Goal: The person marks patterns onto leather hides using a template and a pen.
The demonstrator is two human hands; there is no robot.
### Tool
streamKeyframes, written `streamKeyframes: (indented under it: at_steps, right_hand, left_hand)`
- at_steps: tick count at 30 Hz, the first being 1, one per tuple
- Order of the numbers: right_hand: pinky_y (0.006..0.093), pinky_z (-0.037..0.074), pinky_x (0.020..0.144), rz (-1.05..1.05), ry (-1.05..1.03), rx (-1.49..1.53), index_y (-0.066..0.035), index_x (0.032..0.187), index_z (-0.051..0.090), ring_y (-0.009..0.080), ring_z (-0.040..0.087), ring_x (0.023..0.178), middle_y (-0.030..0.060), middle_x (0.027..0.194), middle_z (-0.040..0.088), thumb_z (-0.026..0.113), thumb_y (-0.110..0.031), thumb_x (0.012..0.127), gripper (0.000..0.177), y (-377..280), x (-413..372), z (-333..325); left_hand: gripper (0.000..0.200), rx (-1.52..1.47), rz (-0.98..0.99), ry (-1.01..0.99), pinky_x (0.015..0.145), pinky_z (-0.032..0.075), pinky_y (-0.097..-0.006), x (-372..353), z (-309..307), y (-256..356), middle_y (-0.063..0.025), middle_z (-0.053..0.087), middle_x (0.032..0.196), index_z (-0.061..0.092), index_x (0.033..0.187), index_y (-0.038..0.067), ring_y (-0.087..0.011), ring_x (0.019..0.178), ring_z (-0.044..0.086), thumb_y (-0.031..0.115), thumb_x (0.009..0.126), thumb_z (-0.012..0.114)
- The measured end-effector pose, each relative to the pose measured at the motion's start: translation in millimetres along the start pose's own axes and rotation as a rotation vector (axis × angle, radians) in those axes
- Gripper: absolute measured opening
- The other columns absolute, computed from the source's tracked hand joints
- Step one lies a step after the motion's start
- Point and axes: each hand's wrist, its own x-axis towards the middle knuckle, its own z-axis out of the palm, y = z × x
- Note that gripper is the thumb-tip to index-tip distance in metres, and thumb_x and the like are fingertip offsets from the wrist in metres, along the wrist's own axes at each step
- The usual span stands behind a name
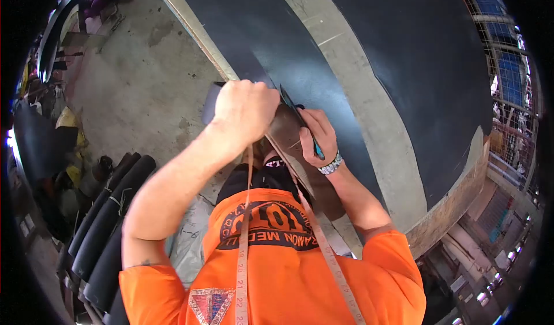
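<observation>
My left hand [245,108] is a closed fist at the table's near edge, gripping a dark strip of sheet material [212,101] that hangs past the edge. Just right of it, my right hand [317,134] is wrapped round a knife [301,120] with a dark blade and a teal handle end. The blade points up and left, close to my left knuckles. Beneath both hands lies a brown-black piece [287,127] at the board's edge. A wide dark sheet [300,53] stretches away beyond my hands.
Another large dark sheet [415,65] covers the right of the grey table [369,100]. Dark rolls [112,224] lean at the lower left over the concrete floor [150,77]. A measuring tape [242,256] hangs round my neck. Wire mesh [511,82] stands at the far right.
</observation>
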Motion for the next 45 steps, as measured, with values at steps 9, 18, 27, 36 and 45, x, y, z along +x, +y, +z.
streamKeyframes:
  at_steps: [9, 18, 27, 36, 45]
  right_hand:
    - [0.0417, 0.052, 0.085, 0.059, 0.13, 0.135, 0.01, 0.124, 0.061, 0.0375, 0.064, 0.095, 0.0233, 0.111, 0.064, 0.06, -0.005, 0.093, 0.035, 16.3, 17.6, 7.2]
    - [0.0433, 0.051, 0.088, 0.013, -0.072, 0.027, 0.009, 0.124, 0.061, 0.0362, 0.063, 0.098, 0.0203, 0.112, 0.065, 0.063, -0.004, 0.092, 0.035, 17.0, 22.6, 17.5]
    - [0.0423, 0.051, 0.087, 0.017, -0.161, -0.072, 0.006, 0.126, 0.061, 0.0322, 0.062, 0.097, 0.016, 0.113, 0.064, 0.065, -0.011, 0.094, 0.037, 17.7, 25.5, 21.6]
    - [0.0423, 0.052, 0.086, -0.034, -0.147, -0.121, 0.004, 0.127, 0.06, 0.0324, 0.061, 0.096, 0.0149, 0.112, 0.063, 0.069, -0.008, 0.091, 0.038, 19.5, 36.4, 29.9]
    - [0.0448, 0.05, 0.092, -0.094, -0.108, -0.107, 0.006, 0.127, 0.058, 0.0368, 0.061, 0.104, 0.0184, 0.115, 0.063, 0.065, -0.004, 0.092, 0.038, 30.2, 80.0, 57.3]
  left_hand:
    - [0.016, 0.007, -0.208, -0.208, 0.075, 0.061, -0.0443, 15.8, 5.6, 18.5, -0.0174, 0.076, 0.088, 0.076, 0.091, 0.006, -0.0345, 0.085, 0.076, 0.015, 0.082, 0.068]
    - [0.029, -0.123, -0.232, -0.116, 0.078, 0.058, -0.0482, 6.8, 8.2, -6.4, -0.0221, 0.074, 0.087, 0.077, 0.103, 0.004, -0.039, 0.087, 0.073, 0.017, 0.077, 0.071]
    - [0.048, -0.235, -0.226, -0.147, 0.087, 0.056, -0.0463, 7.4, -10.5, -13.5, -0.0256, 0.072, 0.089, 0.075, 0.12, 0.004, -0.0401, 0.092, 0.072, 0.01, 0.073, 0.072]
    - [0.05, -0.288, -0.209, -0.231, 0.089, 0.055, -0.0464, 12.8, -17.6, -13.9, -0.0269, 0.071, 0.088, 0.074, 0.121, 0.002, -0.0415, 0.093, 0.07, 0.009, 0.072, 0.071]
    - [0.054, -0.324, -0.21, -0.294, 0.094, 0.053, -0.0466, -2.3, -44.5, -17.0, -0.0282, 0.071, 0.092, 0.074, 0.123, 0.004, -0.0427, 0.095, 0.068, 0.012, 0.07, 0.067]
